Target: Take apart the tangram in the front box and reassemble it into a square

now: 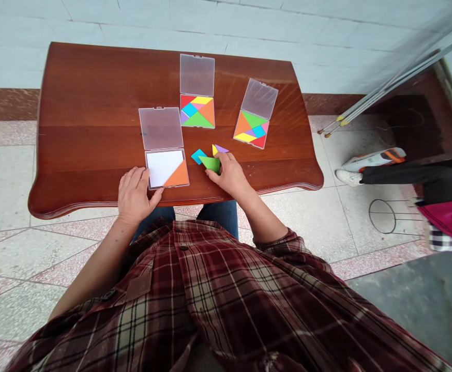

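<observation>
My right hand (231, 174) pinches a green tangram triangle (209, 164) just above the table. Beside and under it lie loose pieces: a blue square (198, 156), a yellow piece (214, 150) and a purple one (222, 149); others may be hidden by the hand. My left hand (134, 195) rests with spread fingers against the left edge of an open plastic tangram case (187, 173). Inside that case a large orange triangle (178, 175) fills the lower right corner, and the rest of its floor shows white. Its clear lid (161, 129) is folded back.
Two more open cases, filled with coloured tangram pieces, lie on the brown wooden table (102, 103): one at the back middle (197, 111), one at the right (251, 129). Crutches (350, 111) lean at the wall. A seated person's leg (396, 175) shows at far right.
</observation>
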`<state>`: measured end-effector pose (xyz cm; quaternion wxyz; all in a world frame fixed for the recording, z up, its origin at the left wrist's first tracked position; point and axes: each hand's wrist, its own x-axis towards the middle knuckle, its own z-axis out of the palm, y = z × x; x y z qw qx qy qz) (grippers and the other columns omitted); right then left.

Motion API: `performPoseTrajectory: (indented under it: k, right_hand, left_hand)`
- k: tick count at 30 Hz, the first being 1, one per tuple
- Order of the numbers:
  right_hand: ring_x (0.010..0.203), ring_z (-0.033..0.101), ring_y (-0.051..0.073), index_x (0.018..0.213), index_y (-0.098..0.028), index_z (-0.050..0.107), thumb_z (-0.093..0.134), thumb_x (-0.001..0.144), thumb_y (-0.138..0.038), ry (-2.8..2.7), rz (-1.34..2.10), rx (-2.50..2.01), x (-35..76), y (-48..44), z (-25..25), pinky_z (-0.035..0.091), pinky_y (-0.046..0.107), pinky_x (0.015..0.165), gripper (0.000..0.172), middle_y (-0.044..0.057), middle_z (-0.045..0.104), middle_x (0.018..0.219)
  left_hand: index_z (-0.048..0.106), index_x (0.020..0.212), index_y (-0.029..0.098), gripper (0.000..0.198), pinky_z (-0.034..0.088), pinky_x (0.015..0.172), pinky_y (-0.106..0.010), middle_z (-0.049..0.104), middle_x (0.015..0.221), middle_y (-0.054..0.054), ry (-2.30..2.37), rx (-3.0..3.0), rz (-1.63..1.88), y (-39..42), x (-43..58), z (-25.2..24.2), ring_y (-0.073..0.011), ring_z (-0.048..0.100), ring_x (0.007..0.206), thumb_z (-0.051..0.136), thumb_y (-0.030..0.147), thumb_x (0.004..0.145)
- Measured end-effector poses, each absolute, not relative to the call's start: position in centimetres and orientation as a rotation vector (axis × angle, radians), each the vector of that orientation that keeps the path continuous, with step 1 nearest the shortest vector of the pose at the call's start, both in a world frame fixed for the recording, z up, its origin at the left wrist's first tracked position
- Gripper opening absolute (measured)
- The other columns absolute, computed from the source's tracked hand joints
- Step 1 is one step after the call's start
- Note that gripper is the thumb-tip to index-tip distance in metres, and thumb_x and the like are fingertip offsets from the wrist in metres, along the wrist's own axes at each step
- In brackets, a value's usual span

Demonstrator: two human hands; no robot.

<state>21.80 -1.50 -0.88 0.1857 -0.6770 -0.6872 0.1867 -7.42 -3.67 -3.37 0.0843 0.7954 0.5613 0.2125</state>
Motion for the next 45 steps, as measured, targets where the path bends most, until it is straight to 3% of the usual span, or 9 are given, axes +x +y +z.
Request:
performPoseTrajectory:
  k: [22, 35, 45]
  right_hand:
    - [0.113, 0.057, 0.029, 0.123, -0.017, 0.050, 0.060, 0.086, -0.030, -2.418, 0.517, -1.612, 16.4, 0.6, 2.3, 0.047, 0.040, 0.090, 0.041, 0.014, 0.059, 0.127]
    - [0.105, 0.059, 0.027, 0.122, -0.017, 0.052, 0.061, 0.084, -0.031, -2.255, 0.436, -1.802, 20.1, 0.2, 2.0, 0.047, 0.039, 0.084, 0.042, 0.013, 0.063, 0.117]
    - [0.117, 0.057, 0.031, 0.131, -0.016, 0.055, 0.067, 0.082, -0.026, -2.360, 0.447, -1.851, 22.8, -2.7, 0.9, 0.049, 0.045, 0.094, 0.052, 0.015, 0.059, 0.130]
  left_hand:
    - [0.051, 0.134, 0.013, 0.064, 0.027, 0.116, -0.053, 0.052, 0.140, -0.018, 1.676, 2.330, 0.633, -3.9, -7.1, -3.1, -0.0367, 0.042, 0.136, 0.046, 0.057, 0.088]
    - [0.050, 0.135, 0.015, 0.064, 0.027, 0.116, -0.055, 0.053, 0.141, -0.017, 1.666, 2.313, 0.646, -3.9, -7.1, -3.2, -0.0367, 0.041, 0.137, 0.046, 0.057, 0.088]
    - [0.053, 0.131, 0.015, 0.061, 0.031, 0.114, -0.052, 0.054, 0.138, -0.017, 1.662, 2.342, 0.656, -3.8, -7.4, -2.9, -0.0352, 0.044, 0.134, 0.047, 0.058, 0.088]
